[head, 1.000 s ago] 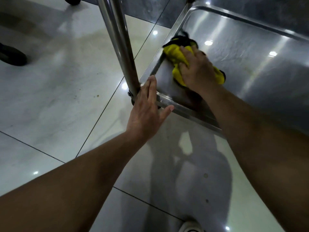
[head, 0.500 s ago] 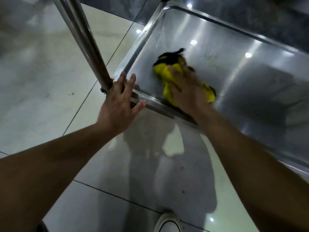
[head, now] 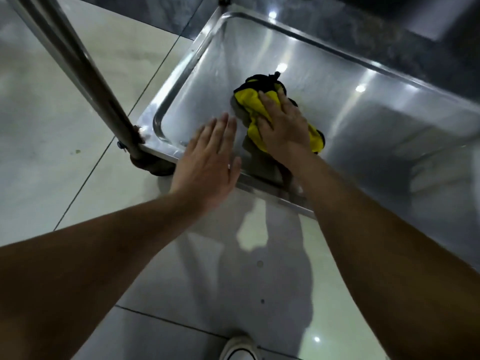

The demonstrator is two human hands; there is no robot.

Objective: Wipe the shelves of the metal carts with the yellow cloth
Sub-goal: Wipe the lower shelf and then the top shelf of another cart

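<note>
The yellow cloth (head: 253, 110), edged in black, lies bunched on the bottom shelf (head: 363, 126) of the metal cart, near its front left corner. My right hand (head: 284, 126) presses flat on the cloth with straight fingers. My left hand (head: 210, 162) is spread flat with straight fingers over the shelf's front rim, just left of the cloth; it holds nothing, and whether it touches the rim I cannot tell.
The cart's steel corner post (head: 85, 74) rises slanting to the upper left, with a caster (head: 153, 165) under the corner. Glossy floor tiles (head: 52, 126) surround the cart. A white shoe (head: 240, 349) shows at the bottom edge. A dark wall stands behind the shelf.
My left hand has left the corner post and moved right over the front rim. My right hand has slid the cloth away from the left corner toward the shelf's middle.
</note>
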